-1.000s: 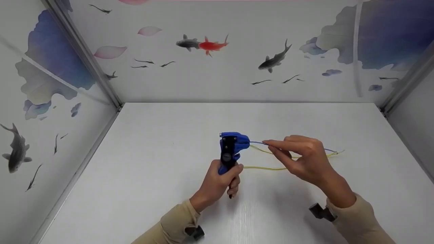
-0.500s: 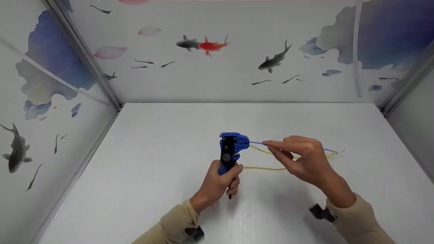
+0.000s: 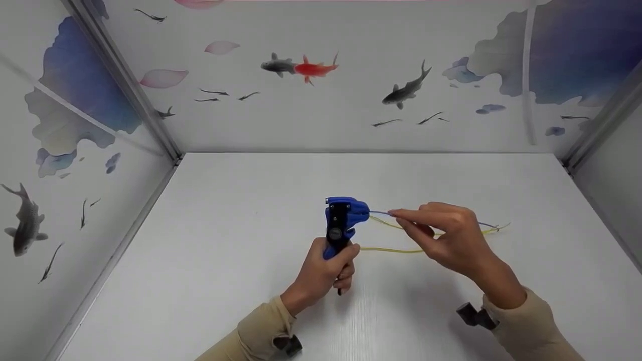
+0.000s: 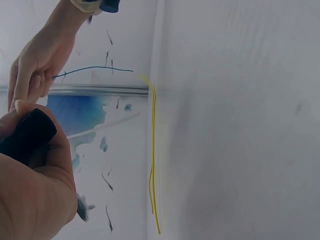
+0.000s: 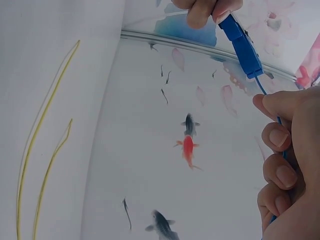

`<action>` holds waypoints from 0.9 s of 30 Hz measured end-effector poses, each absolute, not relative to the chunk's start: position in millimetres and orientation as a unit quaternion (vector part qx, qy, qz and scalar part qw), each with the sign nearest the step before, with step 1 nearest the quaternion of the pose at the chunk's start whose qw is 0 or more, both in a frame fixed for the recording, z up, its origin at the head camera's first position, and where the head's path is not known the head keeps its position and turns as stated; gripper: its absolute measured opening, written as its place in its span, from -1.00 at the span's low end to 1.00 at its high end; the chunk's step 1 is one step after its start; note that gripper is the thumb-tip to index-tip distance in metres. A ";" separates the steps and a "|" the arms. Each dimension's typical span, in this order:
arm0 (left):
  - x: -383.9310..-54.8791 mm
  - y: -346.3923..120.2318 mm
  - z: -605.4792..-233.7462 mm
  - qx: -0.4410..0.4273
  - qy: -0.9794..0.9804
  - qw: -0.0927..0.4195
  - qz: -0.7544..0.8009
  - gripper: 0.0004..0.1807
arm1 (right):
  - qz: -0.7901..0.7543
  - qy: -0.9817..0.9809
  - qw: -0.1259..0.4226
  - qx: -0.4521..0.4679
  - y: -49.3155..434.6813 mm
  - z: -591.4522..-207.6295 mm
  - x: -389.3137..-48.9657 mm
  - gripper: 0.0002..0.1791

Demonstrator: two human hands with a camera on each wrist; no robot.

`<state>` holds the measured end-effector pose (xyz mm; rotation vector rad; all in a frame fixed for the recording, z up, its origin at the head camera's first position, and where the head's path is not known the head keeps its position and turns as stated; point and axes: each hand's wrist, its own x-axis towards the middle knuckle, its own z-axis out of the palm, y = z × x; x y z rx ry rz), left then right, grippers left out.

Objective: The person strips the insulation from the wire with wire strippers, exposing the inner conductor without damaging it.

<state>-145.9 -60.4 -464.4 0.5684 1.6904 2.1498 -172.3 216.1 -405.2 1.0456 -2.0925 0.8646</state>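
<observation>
My left hand [image 3: 321, 268] grips the handles of a blue and black pistol-shaped wire stripper [image 3: 337, 215], held upright with its nose to the right. A thin blue wire [image 3: 379, 212] runs into that nose. Thumb and fingertips of my right hand [image 3: 454, 238] pinch the wire a short way from the tool. In the right wrist view the blue wire [image 5: 261, 85] passes from the stripper [image 5: 245, 52] under the curled fingers. Its free tail, the blue wire [image 4: 95, 67] in the left wrist view, sticks out behind the right hand. The stripper's jaws are hidden around the wire's end.
Yellow wire [image 3: 391, 249] lies in a long loop on the white table [image 3: 225, 225], behind and below the right hand. Panels printed with fish [image 3: 316, 67] enclose the back and sides. Each sleeve carries a small black camera mount [image 3: 476, 315].
</observation>
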 end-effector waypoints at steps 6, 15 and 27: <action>-145.5 -60.6 -465.3 0.194 0.595 0.175 0.760 -0.62 | 0.339 -0.787 0.321 0.402 215.7 -407.0 -173.1 -0.59; -145.6 -61.2 -465.5 0.191 0.603 0.171 0.755 -0.60 | 0.339 -0.790 0.320 0.399 215.8 -408.5 -173.3 -0.59; -145.7 -61.8 -466.0 0.186 0.606 0.172 0.754 -0.58 | 0.343 -0.788 0.318 0.399 215.4 -409.7 -173.8 -0.59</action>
